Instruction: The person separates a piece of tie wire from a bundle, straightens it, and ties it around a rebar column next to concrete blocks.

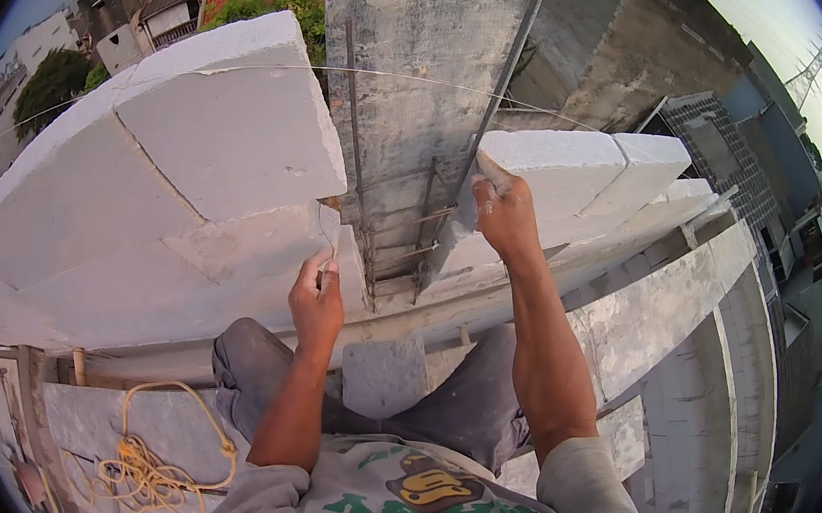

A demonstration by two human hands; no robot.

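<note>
My left hand (pixel 318 297) is closed around the handle of a small trowel (pixel 329 220), whose blade lies close to the edge of the left white block wall (pixel 231 158). My right hand (pixel 506 209) is closed with bent fingers at the near end of the right white block wall (pixel 551 166); what it grips, if anything, I cannot make out. Between the two walls, a gap holds upright steel bars (pixel 354 130) in front of a grey concrete column (pixel 422 57). A thin string (pixel 410 78) crosses above both walls.
A tangled yellow rope (pixel 143 469) lies at the lower left on a grey board (pixel 84 412). Rough planks (pixel 666 303) run along the right side. Below my knees is a grey slab (pixel 384 376). Roofs and houses stand beyond the walls.
</note>
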